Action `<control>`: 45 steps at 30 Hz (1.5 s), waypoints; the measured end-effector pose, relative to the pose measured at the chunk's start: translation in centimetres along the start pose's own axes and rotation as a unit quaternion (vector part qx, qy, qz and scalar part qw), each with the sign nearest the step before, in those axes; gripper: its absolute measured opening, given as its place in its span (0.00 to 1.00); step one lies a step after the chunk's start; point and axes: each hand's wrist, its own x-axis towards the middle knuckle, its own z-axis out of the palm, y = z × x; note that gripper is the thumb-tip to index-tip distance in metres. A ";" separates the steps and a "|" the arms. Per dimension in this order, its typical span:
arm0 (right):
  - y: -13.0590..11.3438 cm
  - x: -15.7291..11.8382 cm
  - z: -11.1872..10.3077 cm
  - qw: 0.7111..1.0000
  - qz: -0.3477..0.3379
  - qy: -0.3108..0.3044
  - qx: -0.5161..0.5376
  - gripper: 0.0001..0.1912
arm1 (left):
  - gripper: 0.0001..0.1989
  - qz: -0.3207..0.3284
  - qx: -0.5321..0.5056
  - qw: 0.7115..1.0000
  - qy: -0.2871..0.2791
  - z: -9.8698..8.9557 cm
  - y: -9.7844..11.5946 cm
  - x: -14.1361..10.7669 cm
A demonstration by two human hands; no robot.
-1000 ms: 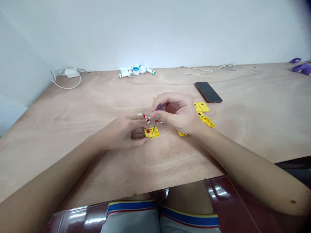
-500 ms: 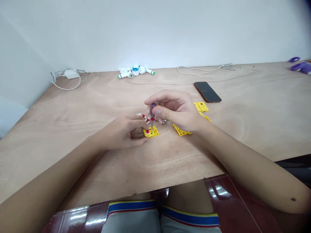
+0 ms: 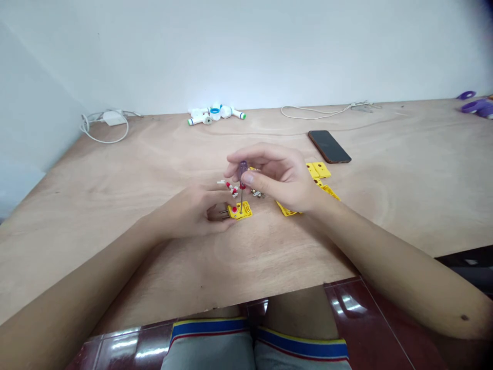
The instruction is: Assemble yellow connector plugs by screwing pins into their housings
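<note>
A small yellow plug housing (image 3: 245, 208) with a red button and metal prongs lies on the table, gripped at its left end between the thumb and fingers of my left hand (image 3: 204, 208). Above it, my right hand (image 3: 275, 172) pinches a small screwdriver (image 3: 242, 174) with a translucent purple handle. Its thin shaft stands nearly upright, the tip on the housing. Red and white small parts (image 3: 233, 189) lie just behind the housing. Small metal parts (image 3: 257, 193) show beneath my right hand. More yellow housing pieces (image 3: 288, 209) lie to the right, partly hidden by my right wrist.
A dark phone (image 3: 329, 146) lies behind the yellow pieces. White pipe-like pieces (image 3: 215, 112) sit by the wall, with a white charger and cable (image 3: 113, 119) at left and another white cable (image 3: 316, 112) at right. Purple-handled objects (image 3: 477, 107) stand far right. The table edge (image 3: 269, 299) runs before my knees.
The fingers of my right hand have shifted slightly around the screwdriver handle, uncovering more of the metal parts. My left hand keeps its hold on the plug housing.
</note>
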 end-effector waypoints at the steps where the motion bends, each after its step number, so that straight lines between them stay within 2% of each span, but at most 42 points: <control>1: 0.1 0.0 0.0 1.000 -0.010 0.005 -0.003 0.16 | 0.11 -0.002 0.004 1.000 0.000 0.0 0.0 0.0; 3: 0.2 0.1 0.0 1.000 -0.018 0.017 -0.008 0.15 | 0.10 -0.007 0.006 1.000 0.000 0.1 -0.1 -0.1; 7: 0.3 0.0 0.1 1.000 0.012 0.016 -0.006 0.17 | 0.11 0.001 -0.004 1.000 -0.003 0.0 -0.2 0.0; 13: 0.2 0.1 0.0 0.999 -0.021 0.020 -0.015 0.13 | 0.12 -0.009 0.010 1.000 -0.008 0.0 -0.2 -0.1; 23: -0.1 0.0 0.1 1.000 0.012 0.011 -0.002 0.13 | 0.10 0.013 0.008 1.000 0.005 -0.1 -0.1 0.1; 28: 0.0 0.2 0.0 0.999 -0.019 0.025 -0.035 0.14 | 0.12 0.009 0.013 1.000 0.001 0.0 -0.2 0.0; 40: 0.1 0.2 -0.1 0.999 0.006 0.024 -0.035 0.15 | 0.13 0.002 0.017 1.000 -0.005 0.0 -0.3 -0.1; 45: 0.3 0.1 -0.2 0.999 -0.024 0.020 -0.037 0.14 | 0.12 0.008 0.018 1.000 -0.001 0.1 -0.3 -0.1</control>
